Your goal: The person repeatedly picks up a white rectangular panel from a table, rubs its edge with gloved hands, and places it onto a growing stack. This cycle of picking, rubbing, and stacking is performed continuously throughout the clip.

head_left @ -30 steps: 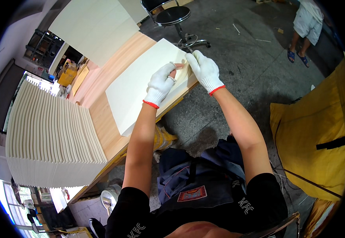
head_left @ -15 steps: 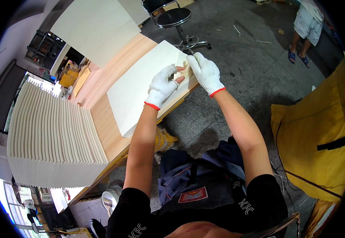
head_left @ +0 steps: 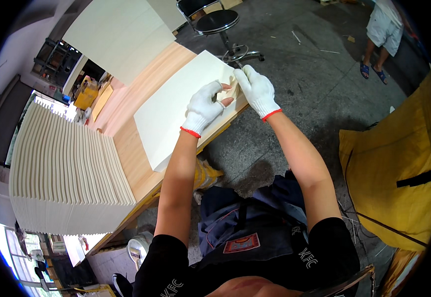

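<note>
A stack of white sheets (head_left: 176, 106) lies slanting on the wooden table; its right end is bent up, showing pale layered edges between my hands. My left hand (head_left: 206, 105), in a white knitted glove with red cuff, rests over the stack. Its bare thumb and finger tips stick out, spread apart beside the bent edges. At the right corner, my right hand (head_left: 256, 90), gloved alike, closes on the sheets' edge. Its fingertips are partly hidden behind the corner.
On the wooden table (head_left: 131, 131), a large pile of pale wavy-edged sheets (head_left: 67, 163) stands at left and a tall pale board (head_left: 119, 37) at the back. Beyond is a black stool (head_left: 218, 22). A yellow cover (head_left: 388, 173) hangs at right; a person (head_left: 384, 32) stands far right.
My left thumb and finger have shifted slightly to the right, toward the bent edges. The right hand and the stack look almost unmoved.
</note>
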Demonstrator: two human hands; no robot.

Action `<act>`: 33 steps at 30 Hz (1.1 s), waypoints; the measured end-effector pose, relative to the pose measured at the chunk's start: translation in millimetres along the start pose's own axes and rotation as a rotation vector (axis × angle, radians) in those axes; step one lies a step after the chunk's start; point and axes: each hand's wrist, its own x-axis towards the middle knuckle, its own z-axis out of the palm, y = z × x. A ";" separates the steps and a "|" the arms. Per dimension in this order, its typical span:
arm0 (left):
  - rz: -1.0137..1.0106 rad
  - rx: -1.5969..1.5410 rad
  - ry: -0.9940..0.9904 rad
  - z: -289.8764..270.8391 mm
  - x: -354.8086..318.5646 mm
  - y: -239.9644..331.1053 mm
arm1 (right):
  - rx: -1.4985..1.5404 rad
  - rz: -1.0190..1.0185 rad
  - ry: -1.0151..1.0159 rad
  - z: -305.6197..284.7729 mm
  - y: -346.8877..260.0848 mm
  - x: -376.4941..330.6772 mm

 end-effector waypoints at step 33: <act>-0.030 -0.031 0.029 0.5 2.9 3.7 | 0.070 0.042 0.036 3.0 3.0 1.0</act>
